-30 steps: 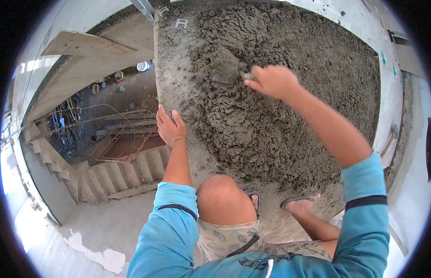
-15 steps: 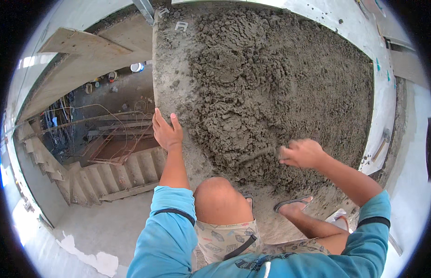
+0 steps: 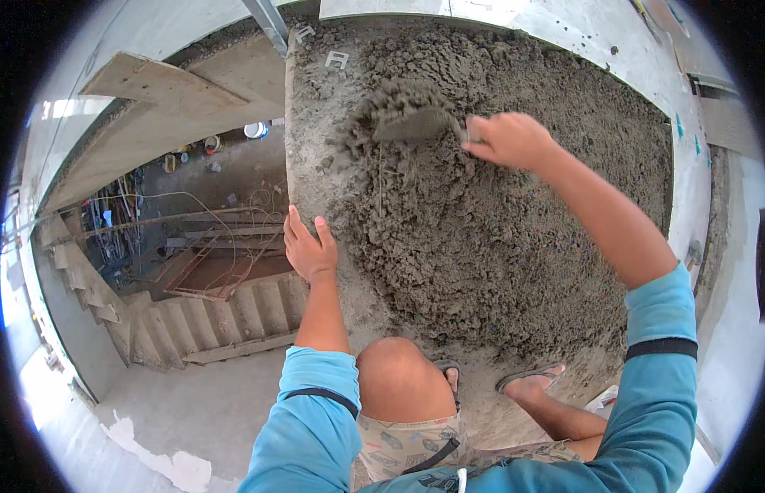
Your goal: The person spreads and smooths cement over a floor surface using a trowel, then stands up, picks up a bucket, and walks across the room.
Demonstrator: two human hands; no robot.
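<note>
A wide bed of wet grey mortar [image 3: 514, 238] covers the floor ahead of me. My right hand [image 3: 511, 141] is closed round the handle of a trowel [image 3: 415, 125], whose grey blade sits at the far left part of the mortar. Loose clumps are heaped against the blade and blurred by motion. My left hand [image 3: 310, 246] rests on the slab's left edge beside the stairwell, fingers outstretched and holding nothing.
Left of the slab edge the floor drops to a stairwell with concrete steps [image 3: 226, 316]. White tiles [image 3: 382, 8] border the mortar at the back and right. A small light-coloured clip [image 3: 336, 60] lies near the far left. My sandalled feet are close to the mortar's near edge.
My right hand has swung forward and slightly left with the trowel, from the near part of the mortar to its far left part. The left hand stays on the edge.
</note>
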